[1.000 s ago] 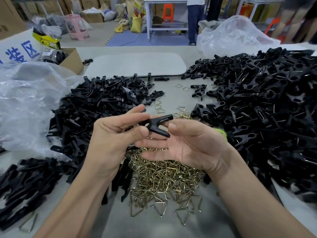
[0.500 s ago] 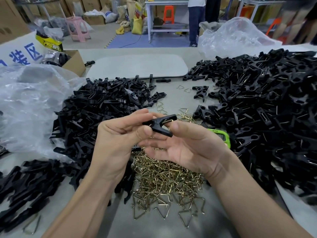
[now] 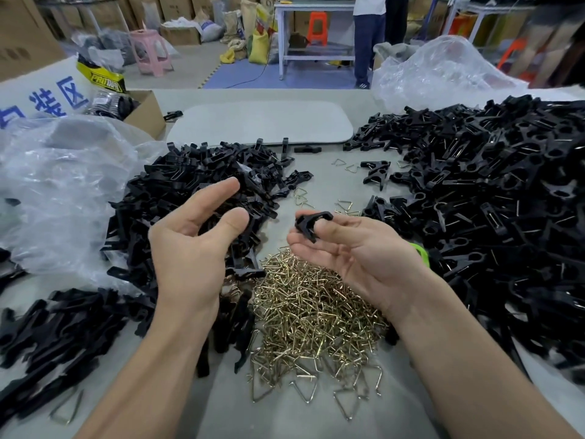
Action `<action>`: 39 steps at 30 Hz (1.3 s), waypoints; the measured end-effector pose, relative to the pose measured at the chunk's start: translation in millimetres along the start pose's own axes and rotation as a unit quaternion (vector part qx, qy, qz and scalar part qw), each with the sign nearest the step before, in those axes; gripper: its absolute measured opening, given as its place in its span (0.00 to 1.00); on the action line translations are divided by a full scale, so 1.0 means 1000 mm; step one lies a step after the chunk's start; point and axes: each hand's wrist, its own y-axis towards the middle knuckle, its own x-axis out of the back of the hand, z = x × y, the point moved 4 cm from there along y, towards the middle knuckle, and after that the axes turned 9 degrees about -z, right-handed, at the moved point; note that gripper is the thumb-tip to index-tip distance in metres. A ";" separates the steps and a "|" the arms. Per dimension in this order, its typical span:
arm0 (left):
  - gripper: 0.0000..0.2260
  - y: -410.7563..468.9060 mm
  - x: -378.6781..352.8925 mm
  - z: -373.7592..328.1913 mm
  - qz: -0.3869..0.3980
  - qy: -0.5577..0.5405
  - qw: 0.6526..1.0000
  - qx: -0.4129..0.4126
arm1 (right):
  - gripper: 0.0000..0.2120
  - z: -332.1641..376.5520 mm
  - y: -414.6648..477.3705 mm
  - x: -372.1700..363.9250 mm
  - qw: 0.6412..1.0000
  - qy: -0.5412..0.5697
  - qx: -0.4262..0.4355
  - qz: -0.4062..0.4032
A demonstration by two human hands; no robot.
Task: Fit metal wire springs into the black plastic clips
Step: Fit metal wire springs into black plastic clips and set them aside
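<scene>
Black plastic is seen nearly everywhere: one pile of clips [image 3: 205,185] is heaped at the left of a grey table [image 3: 285,416], and a far larger pile [image 3: 493,201] at the right, where wire is seen fitted in many pieces. Between them, nearest the viewer, a heap of brass-coloured wire springs [image 3: 313,312] is spread. At the far left an open cardboard box [image 3: 145,114] is set, in which dark banded bundles are packed; what they are cannot be told. A crumpled clear plastic bag [image 3: 57,191] is laid beside the left pile, with something grey dimly seen through it, and a second clear bag [image 3: 443,71] is mounded behind the right pile. A single clip [image 3: 311,221] is pinched between the thumb and fingertips of the right hand [image 3: 357,251], which is turned palm up above the springs. The left hand [image 3: 193,245] is held apart from it, fingers loosely curved, nothing held. Half a second earlier the clip was gripped by both hands together; since then it has been released by the left hand, which has been drawn away to the left.
</scene>
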 end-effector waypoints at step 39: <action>0.07 0.016 0.026 0.005 -0.095 0.186 0.975 0.072 | 0.12 -0.040 0.042 -0.067 0.631 -0.727 0.249 -0.106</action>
